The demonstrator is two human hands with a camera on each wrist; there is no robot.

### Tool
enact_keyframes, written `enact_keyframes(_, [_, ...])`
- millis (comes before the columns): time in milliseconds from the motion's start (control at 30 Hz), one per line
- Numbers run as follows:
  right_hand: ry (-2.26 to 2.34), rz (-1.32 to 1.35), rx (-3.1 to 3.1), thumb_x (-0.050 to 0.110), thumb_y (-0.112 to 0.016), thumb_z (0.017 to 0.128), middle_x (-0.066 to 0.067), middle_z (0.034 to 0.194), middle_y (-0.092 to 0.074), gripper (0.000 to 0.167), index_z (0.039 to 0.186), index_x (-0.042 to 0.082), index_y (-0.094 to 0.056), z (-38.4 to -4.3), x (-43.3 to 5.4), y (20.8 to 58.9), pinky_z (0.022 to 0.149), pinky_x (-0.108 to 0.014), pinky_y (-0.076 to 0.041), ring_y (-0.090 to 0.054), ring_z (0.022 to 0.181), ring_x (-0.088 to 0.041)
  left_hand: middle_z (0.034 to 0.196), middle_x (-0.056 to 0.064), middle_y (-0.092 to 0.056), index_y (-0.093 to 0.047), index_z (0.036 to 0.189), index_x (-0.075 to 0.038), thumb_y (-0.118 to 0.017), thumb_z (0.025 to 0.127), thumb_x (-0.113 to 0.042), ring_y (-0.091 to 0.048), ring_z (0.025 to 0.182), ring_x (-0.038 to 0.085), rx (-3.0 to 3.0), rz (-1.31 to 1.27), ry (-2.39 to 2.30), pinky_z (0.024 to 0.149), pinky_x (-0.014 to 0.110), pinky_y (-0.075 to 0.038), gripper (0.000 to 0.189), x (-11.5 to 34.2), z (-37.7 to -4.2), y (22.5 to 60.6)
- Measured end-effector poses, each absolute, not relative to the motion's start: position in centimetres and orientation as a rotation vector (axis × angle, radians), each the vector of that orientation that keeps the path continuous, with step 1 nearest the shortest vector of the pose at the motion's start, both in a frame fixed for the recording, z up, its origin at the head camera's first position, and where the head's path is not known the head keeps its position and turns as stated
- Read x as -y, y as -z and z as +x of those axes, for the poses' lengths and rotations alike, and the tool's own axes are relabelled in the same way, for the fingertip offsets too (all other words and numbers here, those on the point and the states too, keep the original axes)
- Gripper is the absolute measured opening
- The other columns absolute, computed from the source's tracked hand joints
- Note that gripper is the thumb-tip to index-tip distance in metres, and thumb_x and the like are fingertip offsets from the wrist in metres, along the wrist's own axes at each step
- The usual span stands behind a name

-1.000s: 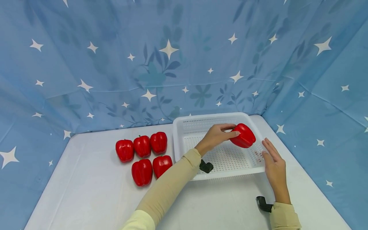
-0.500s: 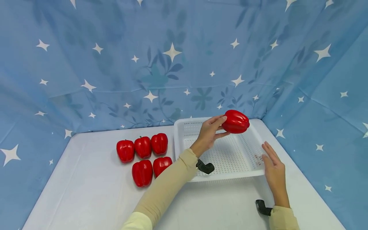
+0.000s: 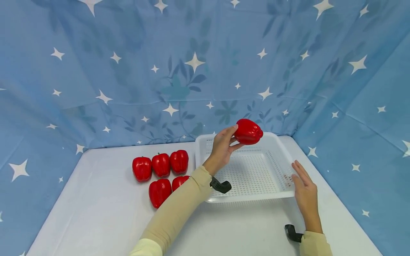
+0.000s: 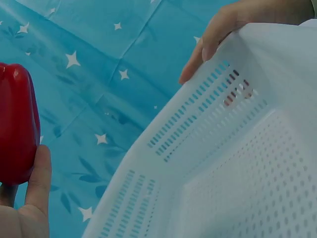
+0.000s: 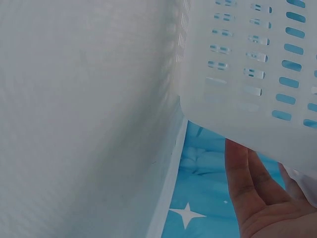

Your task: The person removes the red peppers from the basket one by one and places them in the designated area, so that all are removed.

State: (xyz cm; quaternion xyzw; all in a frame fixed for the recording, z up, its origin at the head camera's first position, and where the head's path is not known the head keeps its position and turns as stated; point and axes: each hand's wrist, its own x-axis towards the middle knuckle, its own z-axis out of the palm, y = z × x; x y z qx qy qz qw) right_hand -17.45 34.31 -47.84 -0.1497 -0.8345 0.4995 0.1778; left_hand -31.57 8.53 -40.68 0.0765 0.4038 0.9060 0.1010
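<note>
Raised over the back part of a white perforated plastic basket [image 3: 250, 196], a red bell pepper [image 3: 248, 132] is held by its end in my left hand [image 3: 221, 147]. Thumb and fingers sit on either side of the bell pepper in the head view. The left wrist view shows the bell pepper [image 4: 15, 124] at its left edge, apart from the basket wall [image 4: 148, 144]. My right hand [image 3: 306, 193] rests at the basket's right front corner, fingers fairly straight along the outside of the wall. In the right wrist view, those fingers [image 5: 237, 173] reach up behind the rim.
Left of the basket, several more red bell peppers [image 3: 142, 169] lie in two rows on the white table [image 3: 93, 209]; my left sleeve partly covers one. Black wrist camera mounts [image 3: 221, 185] stick out from both wrists. A blue star-patterned curtain [image 3: 144, 71] stands behind and at the sides.
My left hand has lifted the bell pepper up from inside the basket and carried it leftward toward the back rim. My right hand has stayed at the basket's corner.
</note>
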Motion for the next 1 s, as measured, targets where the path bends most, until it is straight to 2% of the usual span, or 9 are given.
enact_keyframes(200, [-1.379, -0.412, 2.373, 0.03, -0.038, 0.116, 0.01, 0.172, -0.031, 0.049, 0.163, 0.018, -0.046, -17.5, -34.3, 47.9, 0.129, -0.049, -0.017, -0.018, 0.161, -0.012, 0.124, 0.009, -0.069, -0.07, 0.126, -0.002, -0.068, 0.103, -0.022, -0.069, 0.105, 0.023, -1.303, 0.301, -2.646, 0.087, 0.041, -0.064, 0.031, -5.8, -31.7, 40.1])
enact_keyframes(333, [-1.384, -0.413, 2.376, 0.03, -0.037, 0.116, 0.01, 0.173, -0.03, 0.05, 0.163, 0.018, -0.045, -17.5, -34.4, 47.9, 0.129, -0.049, -0.015, -0.017, 0.162, -0.014, 0.126, 0.01, -0.069, -0.067, 0.134, 0.0, -0.067, 0.104, -0.022, -0.069, 0.105, 0.021, -1.418, 0.342, -2.604, 0.086, 0.039, -0.064, 0.037, -3.9, -31.7, 40.0])
enact_keyframes(533, [-1.415, -0.429, 2.366, 0.031, -0.036, 0.115, 0.009, 0.173, -0.03, 0.051, 0.163, 0.017, -0.045, -17.6, -34.2, 47.9, 0.129, -0.05, -0.015, -0.016, 0.162, -0.013, 0.134, 0.015, -0.067, -0.061, 0.144, 0.002, -0.065, 0.105, -0.021, -0.068, 0.109, 0.023, -1.58, 0.386, -2.531, 0.09, 0.041, -0.063, 0.046, -1.4, -31.3, 39.5])
enact_keyframes(700, [-1.425, -0.426, 2.367, 0.032, -0.036, 0.115, 0.009, 0.173, -0.03, 0.051, 0.163, 0.017, -0.045, -17.7, -34.3, 48.0, 0.129, -0.051, -0.015, -0.015, 0.161, -0.012, 0.135, 0.015, -0.065, -0.061, 0.144, 0.002, -0.065, 0.105, -0.02, -0.066, 0.113, 0.025, -1.692, 0.421, -2.475, 0.095, 0.043, -0.061, 0.046, 0.3, -31.1, 39.4])
enact_keyframes(1000, [-1.406, -0.42, 2.363, 0.03, -0.037, 0.116, 0.01, 0.173, -0.03, 0.05, 0.163, 0.017, -0.045, -17.7, -34.4, 47.9, 0.13, -0.044, -0.014, -0.016, 0.161, -0.01, 0.133, 0.014, -0.068, -0.064, 0.142, -0.001, -0.069, 0.102, -0.022, -0.066, 0.111, 0.024, -1.834, 0.415, -2.411, 0.097, 0.042, -0.061, 0.045, 3.0, -30.7, 39.4])
